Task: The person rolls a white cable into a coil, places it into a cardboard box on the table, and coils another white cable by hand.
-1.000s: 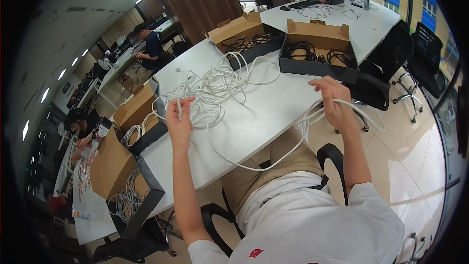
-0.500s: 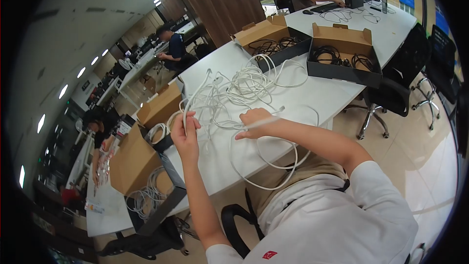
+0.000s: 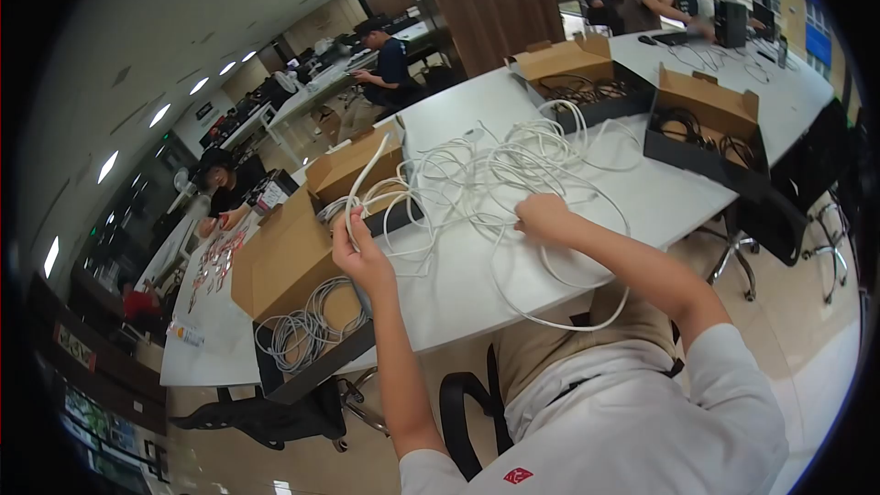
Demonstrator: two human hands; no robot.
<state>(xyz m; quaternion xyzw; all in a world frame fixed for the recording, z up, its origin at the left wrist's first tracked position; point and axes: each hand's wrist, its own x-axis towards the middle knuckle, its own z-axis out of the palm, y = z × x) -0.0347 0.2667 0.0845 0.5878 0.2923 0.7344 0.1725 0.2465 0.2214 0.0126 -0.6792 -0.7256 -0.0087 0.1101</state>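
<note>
A tangled pile of white cable (image 3: 541, 160) lies across the white table. Raised at the left of it, my left hand (image 3: 364, 258) is closed around a length of the cable, whose free part sticks up above the fingers. My right hand (image 3: 544, 218) is closed at the near side of the pile, pinching a strand of white cable; its fingertips are partly hidden. A loose loop (image 3: 587, 323) hangs below the right hand, past the table's front edge.
At left, an open box (image 3: 353, 348) holds coiled grey cable; another open box (image 3: 344, 163) stands behind it. Two boxes of black cables, one left (image 3: 541, 64) and one right (image 3: 704, 96), sit farther back. Several people work at tables around, with chairs at right.
The view has swung left, so the table appears shifted right. My right hand has moved closer to the pile. My left hand keeps its grip on the raised cable.
</note>
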